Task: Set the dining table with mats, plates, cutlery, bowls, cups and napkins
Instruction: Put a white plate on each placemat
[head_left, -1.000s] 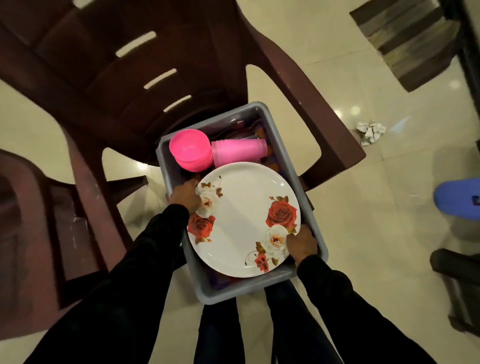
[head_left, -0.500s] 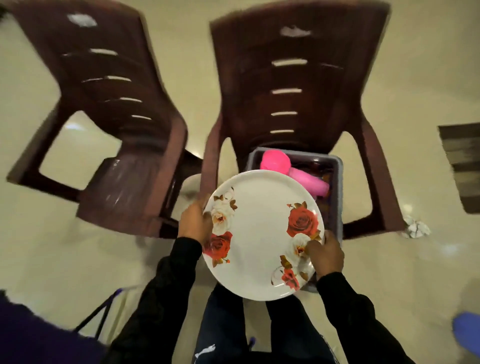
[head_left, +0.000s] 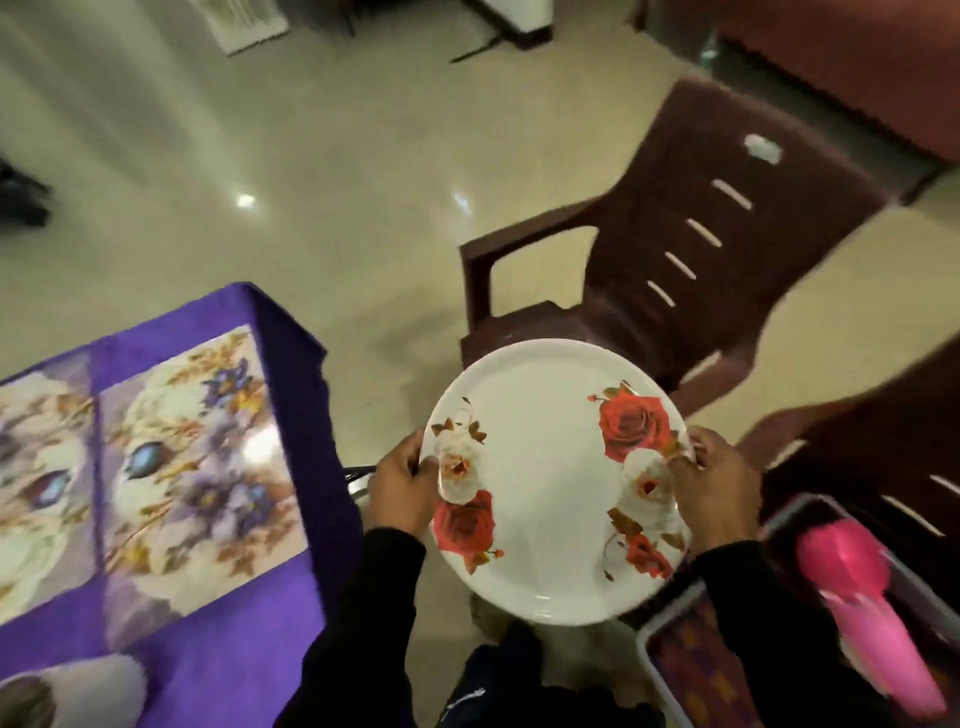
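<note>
I hold a white plate with red and white roses (head_left: 550, 478) in the air over the floor, level with my waist. My left hand (head_left: 402, 491) grips its left rim and my right hand (head_left: 714, 493) grips its right rim. The dining table (head_left: 228, 639) lies to the left under a purple cloth, with floral mats (head_left: 197, 457) laid on it. A grey bin (head_left: 655, 654) at the lower right holds a pink bowl (head_left: 836, 553) and stacked pink cups (head_left: 883, 654).
A brown plastic chair (head_left: 685, 249) stands behind the plate, and a second brown chair (head_left: 883, 441) carries the grey bin. Pale glossy floor (head_left: 311, 182) spreads beyond the table. A white rounded object (head_left: 78, 691) sits at the table's near corner.
I have lifted the plate out of the grey bin and turned left with it; the purple-clothed table has come into view and the bin has shifted to the lower right.
</note>
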